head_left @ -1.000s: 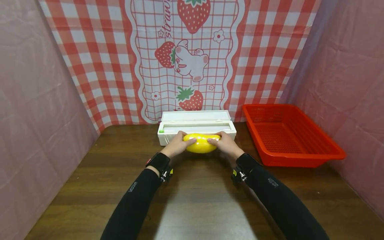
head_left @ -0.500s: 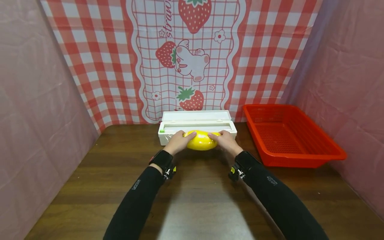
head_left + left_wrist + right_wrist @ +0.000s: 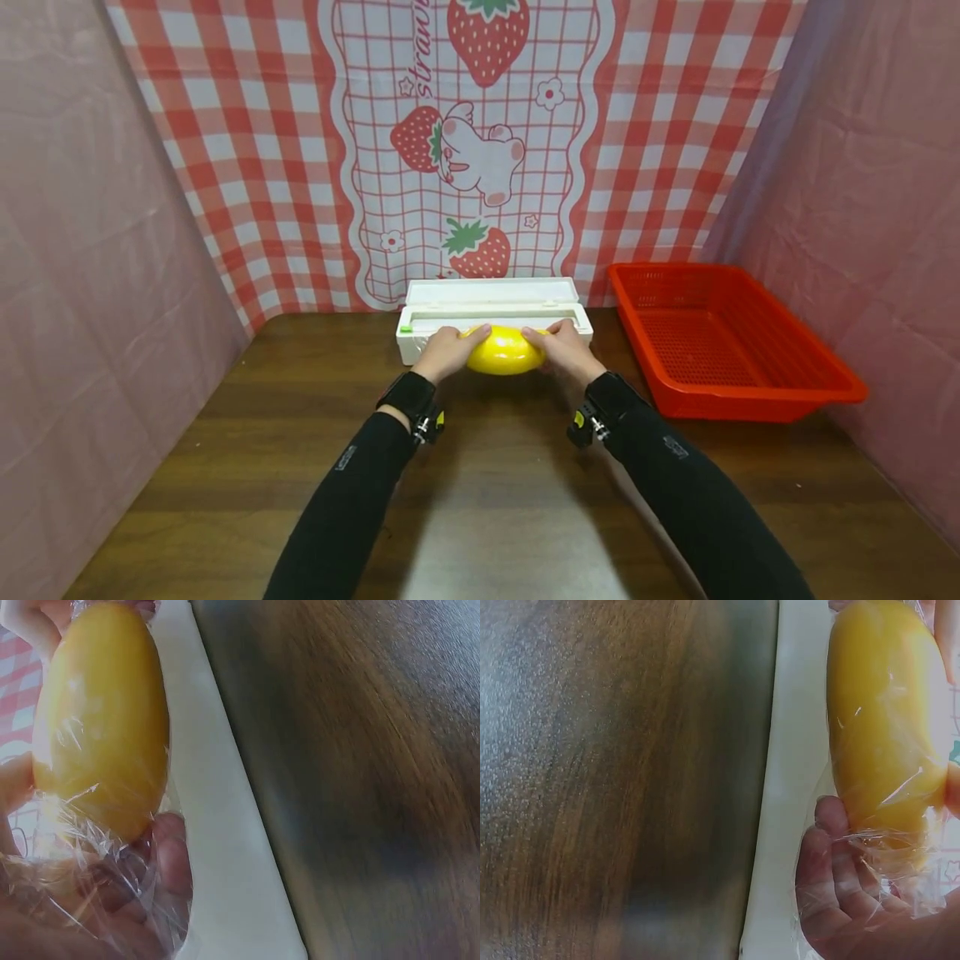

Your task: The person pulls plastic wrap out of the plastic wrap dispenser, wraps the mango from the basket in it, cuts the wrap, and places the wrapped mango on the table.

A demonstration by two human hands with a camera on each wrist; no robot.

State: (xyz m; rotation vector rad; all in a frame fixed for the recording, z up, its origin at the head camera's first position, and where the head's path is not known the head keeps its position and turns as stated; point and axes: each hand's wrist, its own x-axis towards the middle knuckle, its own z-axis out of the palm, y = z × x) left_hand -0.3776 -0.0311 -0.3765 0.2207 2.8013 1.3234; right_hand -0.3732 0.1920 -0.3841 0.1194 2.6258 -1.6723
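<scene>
A glossy yellow oval fruit (image 3: 506, 352), wrapped in clear cling film (image 3: 124, 874), is held crosswise between both hands in the head view. My left hand (image 3: 442, 353) grips its left end, thumb on top and fingers beneath the film. At the other end my right hand (image 3: 572, 353) holds it the same way, with film loosely over the curled fingers (image 3: 821, 859) in the right wrist view. Just behind the fruit stands a white cling film dispenser (image 3: 491, 292), its lid raised. The hands and fruit cover part of the dispenser's front.
A red plastic basket (image 3: 750, 392) with a perforated bottom stands to the right on the brown wooden table (image 3: 495, 500). Behind hangs a checked strawberry cloth (image 3: 277, 150). Pink cloth walls (image 3: 862, 208) close off both sides.
The fruit has risen slightly and tipped a little, and both thumbs have moved up toward its upper edge. Both forearms have drawn a little inward. The dispenser and basket stay in place.
</scene>
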